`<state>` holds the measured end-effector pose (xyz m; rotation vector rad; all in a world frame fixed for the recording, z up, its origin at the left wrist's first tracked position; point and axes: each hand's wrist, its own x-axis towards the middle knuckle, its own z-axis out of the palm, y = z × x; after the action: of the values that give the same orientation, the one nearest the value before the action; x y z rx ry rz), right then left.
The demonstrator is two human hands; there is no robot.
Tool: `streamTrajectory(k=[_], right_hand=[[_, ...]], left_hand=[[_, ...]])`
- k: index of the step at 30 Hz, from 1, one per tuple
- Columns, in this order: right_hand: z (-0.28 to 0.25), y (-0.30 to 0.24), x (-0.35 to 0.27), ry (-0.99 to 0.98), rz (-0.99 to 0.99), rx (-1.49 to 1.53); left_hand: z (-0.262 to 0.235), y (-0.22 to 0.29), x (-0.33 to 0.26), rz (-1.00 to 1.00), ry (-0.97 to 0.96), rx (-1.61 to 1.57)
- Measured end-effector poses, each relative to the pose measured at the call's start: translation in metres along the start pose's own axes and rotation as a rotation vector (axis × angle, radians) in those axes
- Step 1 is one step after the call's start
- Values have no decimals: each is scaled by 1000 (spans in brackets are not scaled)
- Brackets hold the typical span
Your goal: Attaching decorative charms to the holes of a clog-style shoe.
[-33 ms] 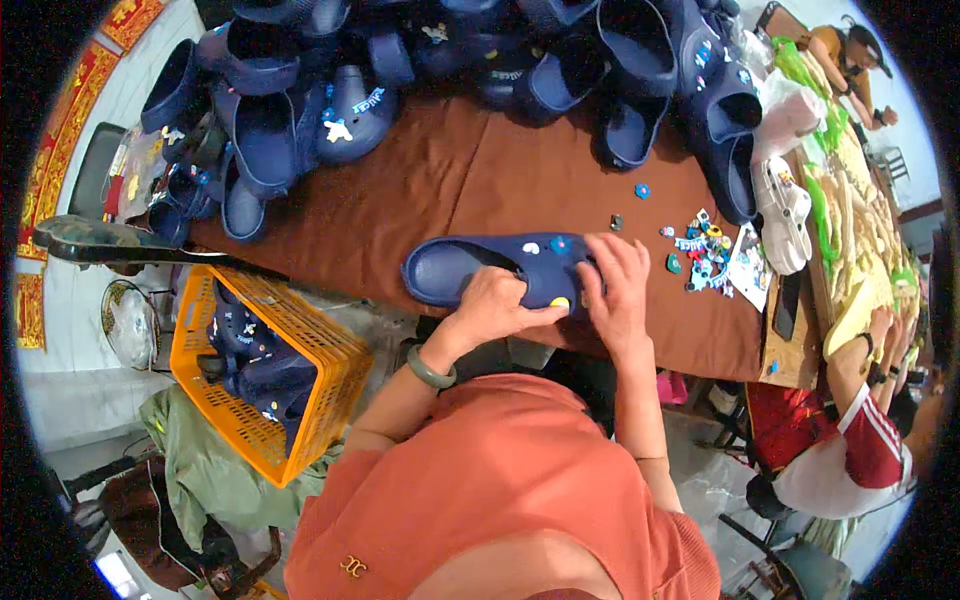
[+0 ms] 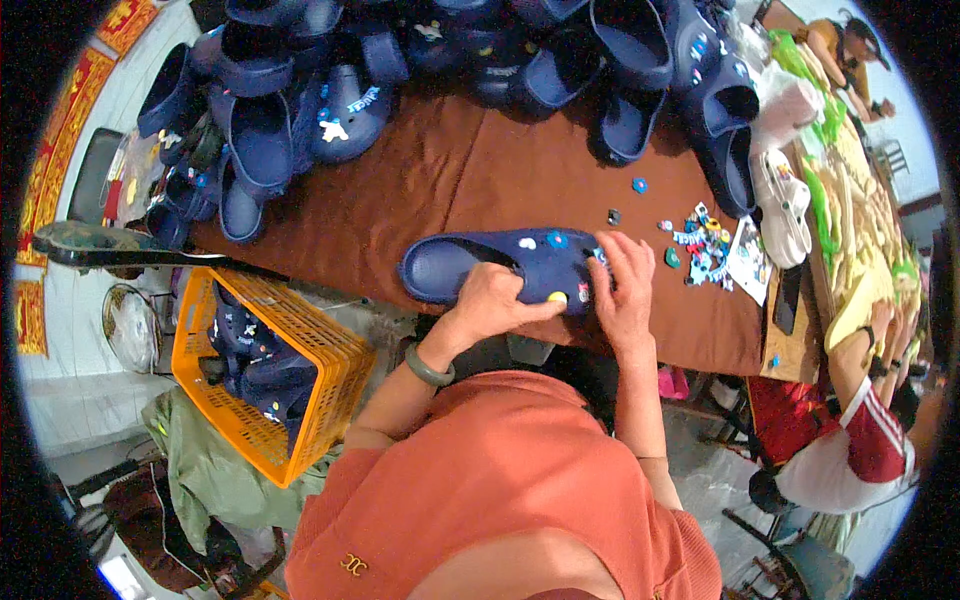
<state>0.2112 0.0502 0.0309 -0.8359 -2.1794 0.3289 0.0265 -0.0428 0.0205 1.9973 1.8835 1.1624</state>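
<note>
A navy blue clog [image 2: 525, 262] lies sideways on the brown cloth in front of me, its heel to the left and toe to the right. Small charms sit on its upper, among them a white one, a blue flower [image 2: 557, 240] and a round yellow one [image 2: 557, 298]. My left hand [image 2: 488, 303] grips the clog at its foot opening, fingers tucked inside and thumb stretched along the near side to the yellow charm. Around the toe end curl the fingers of my right hand [image 2: 626, 290]; whether a charm is under them is hidden.
A pile of loose charms [image 2: 708, 250] lies right of my hands, beside a white sheet [image 2: 747, 262]. Navy clogs [image 2: 262, 140] are heaped along the table's far side. An orange crate [image 2: 330, 375] holding clogs stands at left. Another person's arm [image 2: 855, 365] reaches in at right.
The fingers of my right hand have shifted slightly right toward the toe, uncovering small charms there. My left hand keeps its grip on the clog.
</note>
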Motion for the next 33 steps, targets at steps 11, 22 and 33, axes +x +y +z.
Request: streamTrajectory(k=[11,22,33], right_hand=[[-19,45,-68,80,253,-8],[-23,39,-57,-15,135,-98],[-18,35,-60,-66,163,-95]], left_hand=[[-32,10,42,-332,-201,199],[-80,-62,-33,-483,-50,276],[-79,-59,-48,-851,-215,-320]])
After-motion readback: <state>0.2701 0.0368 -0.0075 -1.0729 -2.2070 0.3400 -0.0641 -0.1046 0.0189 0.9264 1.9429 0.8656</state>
